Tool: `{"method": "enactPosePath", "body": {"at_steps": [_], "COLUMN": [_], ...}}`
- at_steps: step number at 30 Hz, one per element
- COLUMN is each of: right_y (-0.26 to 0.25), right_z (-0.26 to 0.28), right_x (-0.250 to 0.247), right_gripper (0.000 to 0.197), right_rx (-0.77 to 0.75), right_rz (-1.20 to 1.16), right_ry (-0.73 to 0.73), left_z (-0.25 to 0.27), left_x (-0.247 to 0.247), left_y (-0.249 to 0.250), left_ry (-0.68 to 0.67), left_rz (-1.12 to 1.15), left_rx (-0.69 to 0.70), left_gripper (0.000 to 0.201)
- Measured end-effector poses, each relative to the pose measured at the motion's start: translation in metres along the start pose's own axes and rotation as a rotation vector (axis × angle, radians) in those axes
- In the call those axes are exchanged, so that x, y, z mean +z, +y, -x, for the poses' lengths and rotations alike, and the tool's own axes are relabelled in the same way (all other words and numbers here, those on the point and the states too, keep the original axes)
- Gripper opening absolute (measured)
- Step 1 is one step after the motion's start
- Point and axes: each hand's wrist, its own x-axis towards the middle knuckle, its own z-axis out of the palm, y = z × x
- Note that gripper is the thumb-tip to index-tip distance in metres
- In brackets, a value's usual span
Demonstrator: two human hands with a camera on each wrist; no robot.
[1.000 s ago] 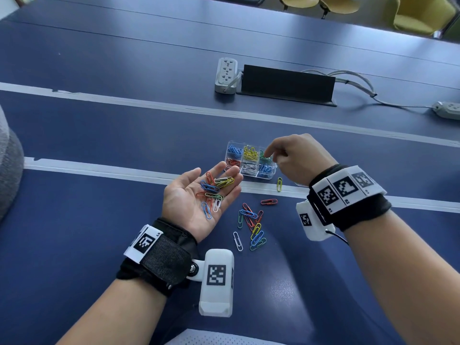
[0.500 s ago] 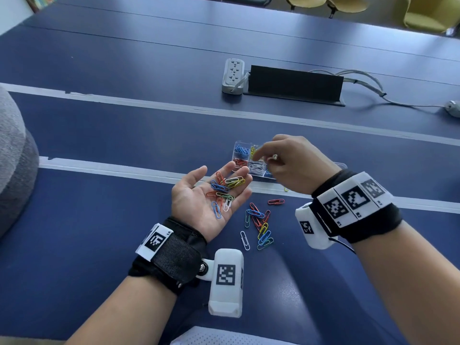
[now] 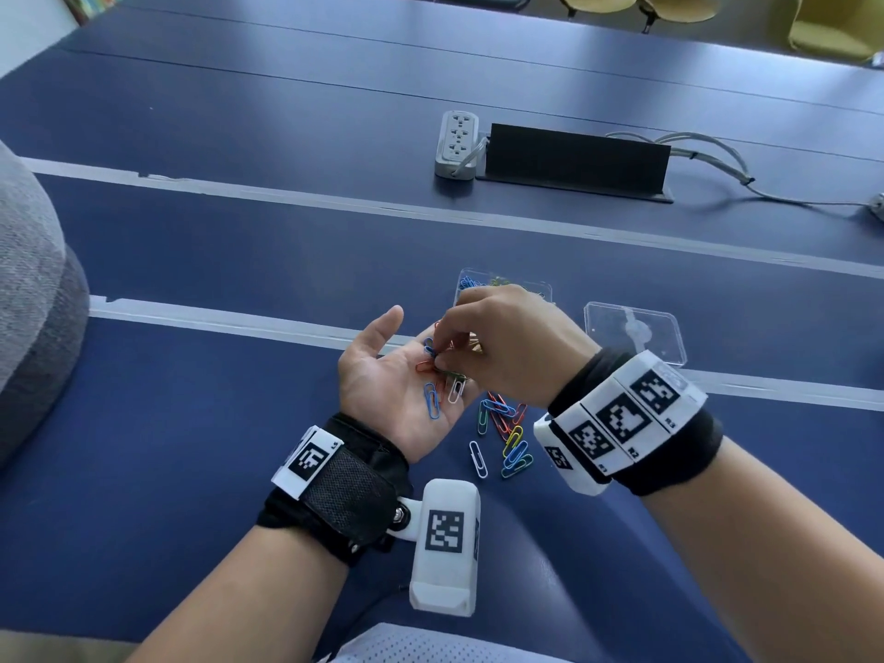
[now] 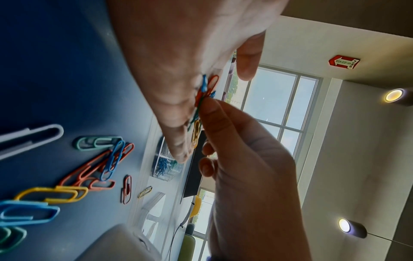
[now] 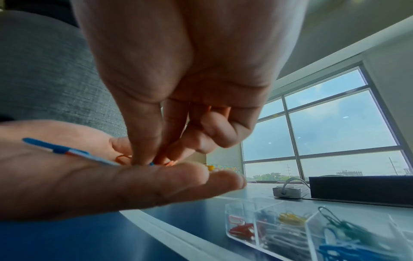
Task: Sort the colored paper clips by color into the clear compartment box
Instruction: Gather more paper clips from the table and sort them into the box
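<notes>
My left hand (image 3: 382,382) lies palm up and flat above the blue table, with several coloured paper clips (image 3: 433,399) on the palm. My right hand (image 3: 437,360) reaches over that palm; its thumb and index finger pinch a paper clip (image 4: 202,98) in the little heap there. Its other fingers are curled in. The clear compartment box (image 3: 466,279) stands just beyond the hands and is mostly hidden by the right hand. In the right wrist view the box (image 5: 243,208) holds red, yellow, white, green and blue clips in separate cells. More loose clips (image 3: 507,428) lie on the table under the right wrist.
The box's clear lid (image 3: 631,330) lies to the right of the box. A white power strip (image 3: 457,143), a black cable cover (image 3: 574,162) and grey cables sit farther back. A grey fabric shape (image 3: 33,289) fills the left edge.
My right hand came back from the compartment box to the left palm and now pinches a clip there. The left hand stayed palm up.
</notes>
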Motion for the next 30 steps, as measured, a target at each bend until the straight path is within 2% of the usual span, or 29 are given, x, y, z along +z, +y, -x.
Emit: {"method": "enactPosePath", "body": {"at_steps": [7, 13, 19, 24, 27, 30], "right_y": [-0.001, -0.007, -0.009, -0.013, -0.017, -0.016], "right_z": [-0.002, -0.006, -0.007, -0.002, 0.004, 0.008], "right_x": [-0.002, -0.002, -0.002, -0.014, -0.013, -0.006], "right_gripper": [0.013, 0.022, 0.012, 0.009, 0.011, 0.012], "right_rx": [0.0, -0.014, -0.053, -0.188, -0.304, -0.355], "right_rz": [-0.064, 0.06, -0.068, -0.23, -0.155, -0.037], "right_ry": [0.113, -0.046, 0.029, 0.086, 0.007, -0.073], "left_z": [-0.001, -0.001, 0.0, 0.0, 0.0, 0.0], "left_x": [0.0, -0.002, -0.003, 0.0, -0.001, -0.001], "left_y": [0.001, 0.0, 0.002, 0.002, 0.007, 0.009], "left_ry": [0.01, -0.002, 0.052, 0.047, 0.091, 0.113], "left_rz": [-0.023, 0.044, 0.002, 0.029, 0.011, -0.041], "left_rx": [0.028, 0.016, 0.042, 0.079, 0.073, 0.028], "left_gripper": [0.057, 0.064, 0.066, 0.064, 0.063, 0.069]}}
